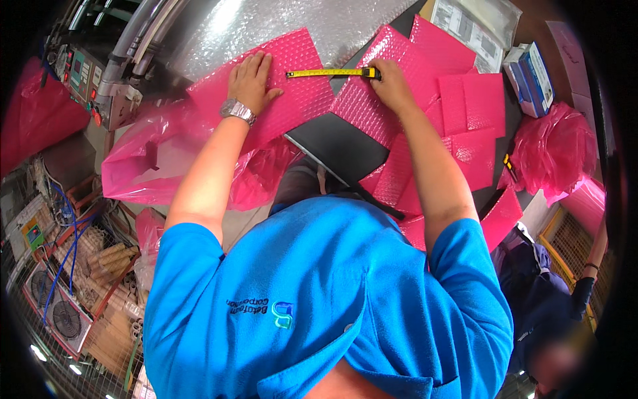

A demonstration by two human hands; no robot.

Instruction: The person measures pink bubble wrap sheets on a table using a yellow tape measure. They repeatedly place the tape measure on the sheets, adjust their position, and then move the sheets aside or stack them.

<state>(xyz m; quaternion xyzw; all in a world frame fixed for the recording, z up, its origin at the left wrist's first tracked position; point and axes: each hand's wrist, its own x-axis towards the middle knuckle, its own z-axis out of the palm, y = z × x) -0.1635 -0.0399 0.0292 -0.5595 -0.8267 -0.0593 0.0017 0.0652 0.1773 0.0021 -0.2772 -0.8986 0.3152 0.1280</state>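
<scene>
My left hand (250, 85) lies flat, fingers stretched, on a pink bubble-wrap pouch (302, 103) and presses it down. A silver watch (238, 111) is on that wrist. With my right hand (395, 85) I grip the case of a tape measure, close to the pouch's right side. Its yellow blade (329, 72) is pulled out leftward over the pouch, and the hooked end rests near my left fingertips. Under my right forearm lie several more pink bubble pouches (375, 100), overlapping on the dark tabletop (349, 147).
Clear bubble wrap (266, 30) covers the far side. A machine with metal rollers and a control panel (83, 74) stands left. Loose pink film (146, 156) hangs beside it. At right are a blue-and-white box (530, 78), crumpled pink plastic (555, 143) and another person (538, 286).
</scene>
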